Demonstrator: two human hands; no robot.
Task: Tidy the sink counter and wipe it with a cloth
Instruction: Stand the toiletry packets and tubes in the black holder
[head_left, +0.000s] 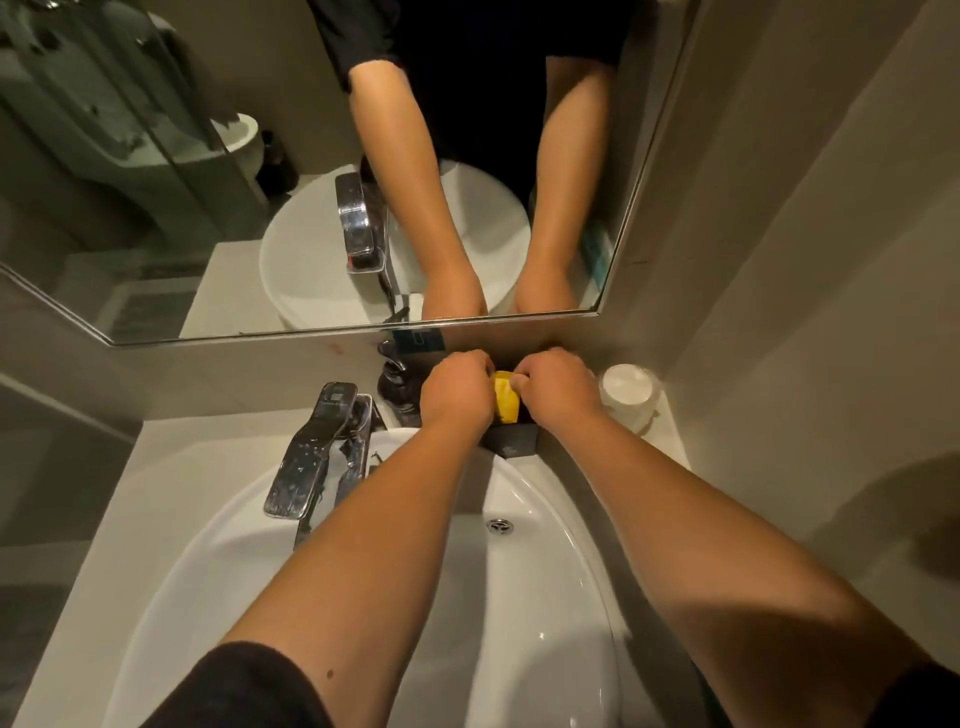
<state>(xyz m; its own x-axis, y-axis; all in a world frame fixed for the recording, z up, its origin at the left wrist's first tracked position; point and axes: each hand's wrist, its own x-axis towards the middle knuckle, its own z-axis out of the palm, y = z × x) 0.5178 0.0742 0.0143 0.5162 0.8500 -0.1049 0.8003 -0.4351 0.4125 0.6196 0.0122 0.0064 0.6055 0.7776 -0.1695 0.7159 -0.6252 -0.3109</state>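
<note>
Both my hands reach over the white basin (218, 561) to the back of the counter, under the mirror. My left hand (454, 392) and my right hand (558, 387) are curled on either side of a small yellow object (505, 402), each gripping it. The yellow object sits over a black box-shaped holder (511, 439) that stands on the counter against the wall. My fingertips are hidden behind the knuckles. No cloth is visible.
A chrome tap (311, 452) stands left of my arms. A dark pump bottle (396, 379) is just behind it, close to my left hand. A white round lidded jar (626, 392) sits in the right corner. The side wall (779, 312) closes in on the right.
</note>
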